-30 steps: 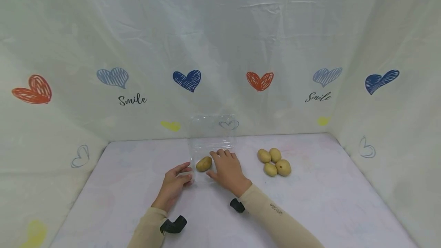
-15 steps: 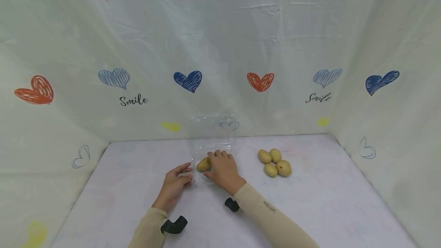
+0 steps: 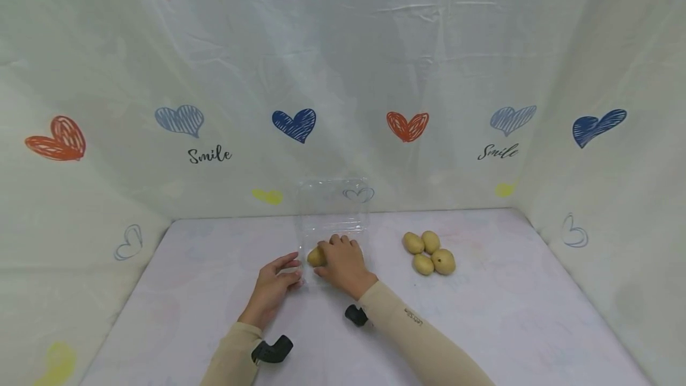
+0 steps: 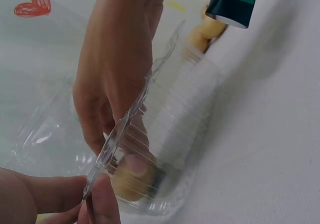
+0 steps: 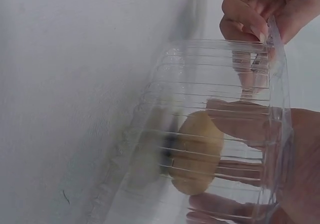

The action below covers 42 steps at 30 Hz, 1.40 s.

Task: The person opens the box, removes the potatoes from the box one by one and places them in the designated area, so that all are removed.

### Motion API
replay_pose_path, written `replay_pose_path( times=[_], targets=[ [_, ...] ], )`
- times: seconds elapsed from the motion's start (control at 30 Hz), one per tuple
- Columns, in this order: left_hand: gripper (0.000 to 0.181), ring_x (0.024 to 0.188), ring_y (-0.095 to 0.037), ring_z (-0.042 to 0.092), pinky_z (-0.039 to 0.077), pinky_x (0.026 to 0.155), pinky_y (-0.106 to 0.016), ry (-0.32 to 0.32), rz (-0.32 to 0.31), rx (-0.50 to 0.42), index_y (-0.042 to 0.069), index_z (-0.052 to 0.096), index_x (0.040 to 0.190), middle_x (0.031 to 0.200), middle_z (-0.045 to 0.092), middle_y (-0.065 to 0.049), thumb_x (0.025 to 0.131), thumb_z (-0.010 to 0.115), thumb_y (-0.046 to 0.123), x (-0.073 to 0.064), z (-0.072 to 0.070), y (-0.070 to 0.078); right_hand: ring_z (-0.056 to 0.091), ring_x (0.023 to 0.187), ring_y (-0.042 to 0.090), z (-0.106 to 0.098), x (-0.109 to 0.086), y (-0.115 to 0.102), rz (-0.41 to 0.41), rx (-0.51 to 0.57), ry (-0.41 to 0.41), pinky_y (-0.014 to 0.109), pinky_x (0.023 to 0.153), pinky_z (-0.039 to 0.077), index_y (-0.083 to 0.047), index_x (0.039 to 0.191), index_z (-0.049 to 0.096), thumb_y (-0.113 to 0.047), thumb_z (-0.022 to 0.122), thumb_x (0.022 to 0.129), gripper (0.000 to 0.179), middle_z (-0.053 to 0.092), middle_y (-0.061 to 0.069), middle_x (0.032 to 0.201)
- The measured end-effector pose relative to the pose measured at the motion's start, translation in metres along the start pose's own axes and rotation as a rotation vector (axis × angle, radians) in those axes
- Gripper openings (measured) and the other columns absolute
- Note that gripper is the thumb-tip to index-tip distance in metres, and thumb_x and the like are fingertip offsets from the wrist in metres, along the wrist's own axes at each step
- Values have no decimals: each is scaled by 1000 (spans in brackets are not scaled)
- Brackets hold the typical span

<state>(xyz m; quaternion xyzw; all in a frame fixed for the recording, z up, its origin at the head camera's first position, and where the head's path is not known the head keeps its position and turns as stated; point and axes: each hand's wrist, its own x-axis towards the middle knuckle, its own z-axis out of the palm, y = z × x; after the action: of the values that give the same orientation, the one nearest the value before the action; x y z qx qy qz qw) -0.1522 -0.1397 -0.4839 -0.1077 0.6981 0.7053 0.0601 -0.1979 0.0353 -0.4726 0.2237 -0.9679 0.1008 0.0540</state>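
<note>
A clear plastic clamshell box stands on the table with its lid raised at the back. In the left wrist view, my left hand pinches the box's rim between thumb and fingers. My right hand reaches down into the box over a potato. Through the ribbed wall in the right wrist view, my thumb lies at one end of the potato and fingers at the other, gripping it. The potato is low in the box, partly hidden by the right hand in the head view.
Several loose potatoes lie grouped on the white table, right of the box. A white curtain printed with hearts hangs behind the table and along both sides. A dark wrist camera sits at each sleeve.
My right hand has moved slightly left, closing over the potato and covering more of it. My left hand stays at the box's left side. The loose potatoes have not moved.
</note>
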Motion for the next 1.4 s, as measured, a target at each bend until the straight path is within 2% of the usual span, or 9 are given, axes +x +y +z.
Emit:
replay_pose_path(
  times=[0.27,0.57,0.67,0.87,1.0,1.2,1.4],
  targets=[
    [50,88,-16,64,60,75,-21,-3,-2,-2,-12,50,149,138,54,-31,99,60,-12,0,0,1,66,103,25,-4,2,1,-19,55,-23,44,91,56,-12,126,71,-34,89,87,49,73,8,114],
    [50,88,-14,63,59,75,-21,1,6,5,-12,51,148,138,54,-31,99,59,-14,-1,0,1,64,90,22,-5,3,4,-93,101,-24,38,79,55,-14,111,69,-21,94,78,42,72,4,100],
    [50,88,-14,63,59,75,-21,2,5,9,-12,50,148,138,54,-31,99,59,-13,-1,0,0,64,89,22,-5,3,5,-115,92,-22,37,78,55,-13,112,70,-18,94,78,42,71,4,100],
    [50,87,-13,63,59,75,-21,0,13,19,-12,50,148,137,55,-31,99,59,-13,-1,0,0,65,97,24,-6,3,9,-133,49,-67,38,82,57,-12,125,73,-23,94,78,52,73,5,108],
    [50,87,-14,63,59,75,-21,-3,19,22,-12,50,148,138,54,-31,99,58,-12,-2,0,0,64,97,23,-8,3,12,-144,27,-92,38,84,56,-13,126,74,-27,95,77,55,74,4,109],
    [49,89,-14,63,59,76,-21,-1,17,25,-11,51,148,137,55,-30,99,59,-11,-3,1,0,63,97,21,-12,2,17,-181,-20,-69,38,87,56,-15,124,74,-32,96,75,56,74,2,108],
    [51,85,-14,63,59,74,-22,7,29,21,-13,51,147,136,55,-31,98,59,-13,-3,1,0,63,106,21,-20,-4,24,-198,-52,-9,41,97,55,-18,129,72,-33,95,77,58,73,-1,117]
  ],
)
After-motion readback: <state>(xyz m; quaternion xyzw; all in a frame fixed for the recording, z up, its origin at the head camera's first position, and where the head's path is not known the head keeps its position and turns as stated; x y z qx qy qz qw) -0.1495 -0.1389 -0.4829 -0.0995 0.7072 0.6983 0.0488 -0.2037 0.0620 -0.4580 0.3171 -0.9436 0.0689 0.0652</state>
